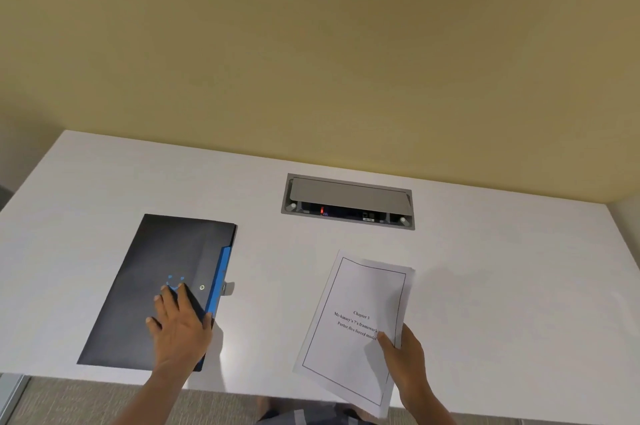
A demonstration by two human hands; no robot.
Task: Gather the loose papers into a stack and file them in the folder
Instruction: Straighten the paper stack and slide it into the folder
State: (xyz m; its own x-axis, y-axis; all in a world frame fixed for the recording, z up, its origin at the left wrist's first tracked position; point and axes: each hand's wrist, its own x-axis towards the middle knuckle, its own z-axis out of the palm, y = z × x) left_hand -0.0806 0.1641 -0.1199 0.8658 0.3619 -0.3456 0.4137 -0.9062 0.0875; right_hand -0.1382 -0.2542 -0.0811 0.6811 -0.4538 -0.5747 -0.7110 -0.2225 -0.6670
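Note:
A black folder (162, 272) with a blue inner edge and a snap button lies closed on the left of the white table. My left hand (178, 327) rests flat on its lower right part, fingers spread, thumb at the blue edge. A stack of white printed papers (356, 324), top sheet reading "Chapter 3", is held on the right, tilted and overhanging the table's front edge. My right hand (403, 355) pinches the stack at its lower right side, thumb on top.
A grey cable box (348, 201) with a part-open lid is set into the white table (485, 286) behind the papers. A yellow-green wall stands right behind the table. Carpet floor shows below the front edge.

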